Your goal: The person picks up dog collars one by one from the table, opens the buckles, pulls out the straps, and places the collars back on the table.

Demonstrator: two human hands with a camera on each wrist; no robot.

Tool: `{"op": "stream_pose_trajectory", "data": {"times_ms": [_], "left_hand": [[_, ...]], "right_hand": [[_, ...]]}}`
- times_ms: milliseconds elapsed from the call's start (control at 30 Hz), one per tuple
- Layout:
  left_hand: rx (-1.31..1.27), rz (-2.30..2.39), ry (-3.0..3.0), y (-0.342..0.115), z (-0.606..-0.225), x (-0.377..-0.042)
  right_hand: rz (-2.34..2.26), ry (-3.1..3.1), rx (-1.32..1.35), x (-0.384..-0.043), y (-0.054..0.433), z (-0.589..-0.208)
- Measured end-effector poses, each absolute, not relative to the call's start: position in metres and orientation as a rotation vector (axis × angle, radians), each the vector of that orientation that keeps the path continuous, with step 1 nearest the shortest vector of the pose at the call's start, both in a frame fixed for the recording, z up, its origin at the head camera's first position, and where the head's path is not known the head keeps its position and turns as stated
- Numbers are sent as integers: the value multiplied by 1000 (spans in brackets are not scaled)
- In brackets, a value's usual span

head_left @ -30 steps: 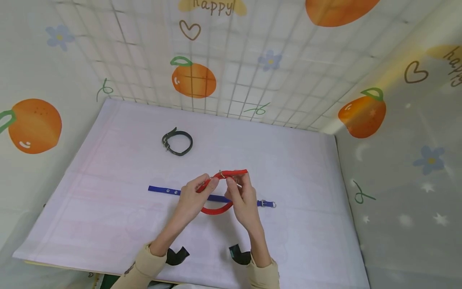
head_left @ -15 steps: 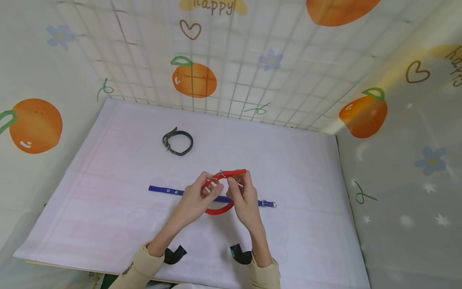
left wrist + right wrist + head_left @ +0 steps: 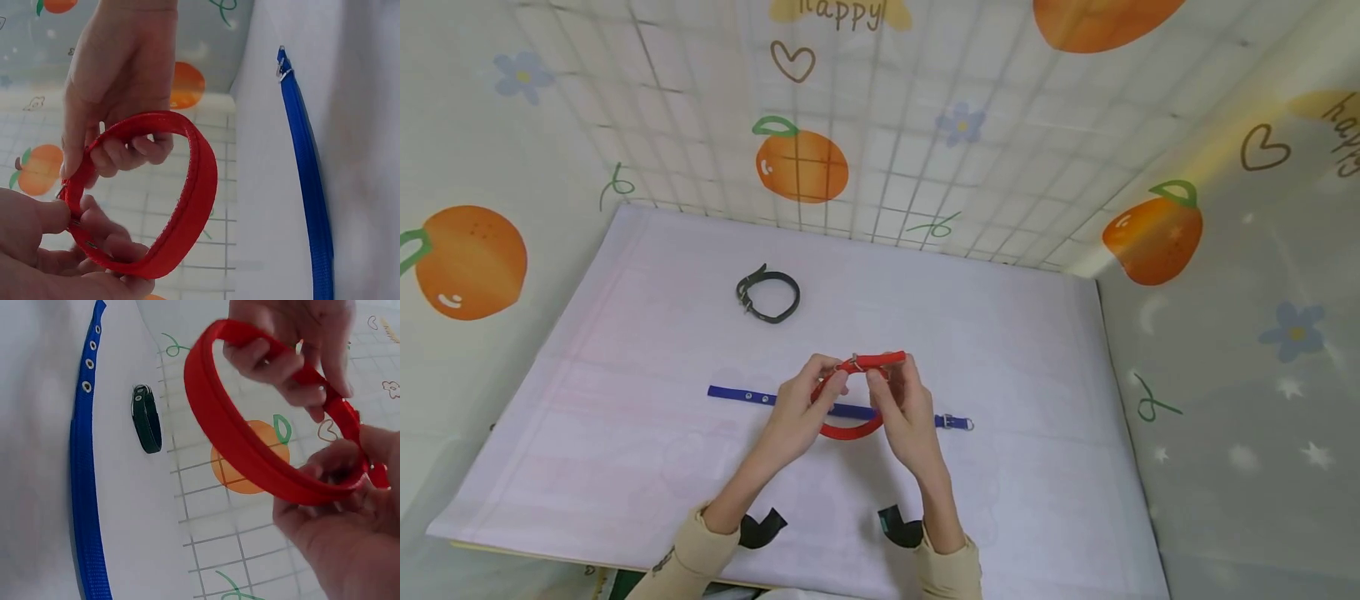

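Both hands hold a red pet collar [image 3: 850, 432] bent into a loop, raised over the table. My left hand [image 3: 797, 412] pinches the strap at the loop's left side, near its metal eyelets. At the buckle end, the thumb and fingers of my right hand [image 3: 910, 417] grip the strap, whose free tip points right. The left wrist view shows the wide red band [image 3: 197, 206] curving between the two hands, with the buckle partly covered by fingers. Flat beneath them lies a blue collar [image 3: 741, 394], unfastened, its eyelets to the left and buckle to the right.
Farther back on the white-covered table [image 3: 1000, 350], a dark green collar [image 3: 796, 296] lies buckled into a ring. A white wire grid [image 3: 880, 183] stands behind the table, covered by a sheet printed with oranges. Similar sheets hang at both sides.
My left thumb lifted off the red collar half a second ago and now presses on it again. The collar's free tip has shifted slightly left. The blue and dark green collars have stayed put.
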State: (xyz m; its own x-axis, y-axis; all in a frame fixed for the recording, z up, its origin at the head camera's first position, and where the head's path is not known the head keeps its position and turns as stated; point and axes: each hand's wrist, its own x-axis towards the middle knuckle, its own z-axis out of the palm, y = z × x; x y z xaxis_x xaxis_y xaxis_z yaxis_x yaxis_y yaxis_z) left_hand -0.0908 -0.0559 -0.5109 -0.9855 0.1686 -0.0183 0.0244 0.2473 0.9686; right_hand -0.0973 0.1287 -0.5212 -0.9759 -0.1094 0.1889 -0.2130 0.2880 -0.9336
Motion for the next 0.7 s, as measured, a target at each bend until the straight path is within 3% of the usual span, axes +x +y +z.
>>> {"op": "stream_pose_trajectory", "data": {"times_ms": [700], "left_hand": [[-55, 1825, 2455, -55, -511, -92]], "right_hand": [[1703, -2398, 290, -97, 124, -521]]}}
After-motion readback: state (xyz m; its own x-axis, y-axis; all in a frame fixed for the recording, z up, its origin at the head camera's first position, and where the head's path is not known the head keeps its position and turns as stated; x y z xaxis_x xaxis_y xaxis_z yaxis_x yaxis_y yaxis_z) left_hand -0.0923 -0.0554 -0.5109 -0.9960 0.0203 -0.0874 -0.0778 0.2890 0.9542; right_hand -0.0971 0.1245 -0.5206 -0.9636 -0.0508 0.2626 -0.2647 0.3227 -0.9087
